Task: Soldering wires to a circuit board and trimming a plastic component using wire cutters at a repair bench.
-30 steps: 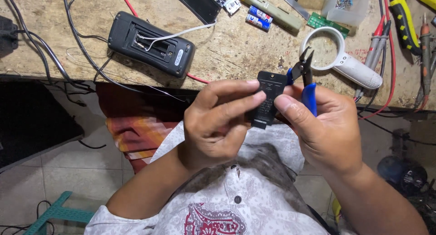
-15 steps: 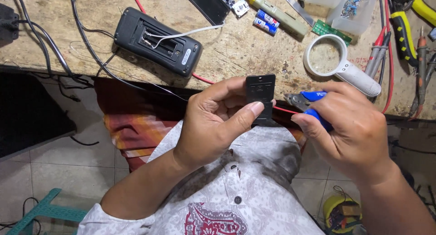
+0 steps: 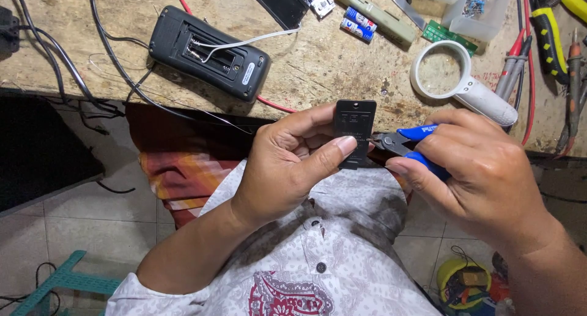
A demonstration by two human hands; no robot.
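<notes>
My left hand (image 3: 287, 163) pinches a small black rectangular plastic cover (image 3: 354, 129), thumb across its lower half, held upright just in front of the workbench edge. My right hand (image 3: 477, 169) grips blue-handled cutting pliers (image 3: 408, 143) whose metal jaws point left and meet the cover's right side. Both hands hover over my lap, above a white patterned shirt.
On the wooden workbench (image 3: 318, 59) lies a black device (image 3: 211, 53) with its battery bay exposed, two blue batteries (image 3: 356, 24), a white magnifying glass (image 3: 455, 87), a green circuit board (image 3: 449, 36), probes and cables (image 3: 520, 65). A tiled floor shows below left.
The pliers swung down from upright beside the cover to pointing sideways at its right edge. The hands and cover shifted a little in view.
</notes>
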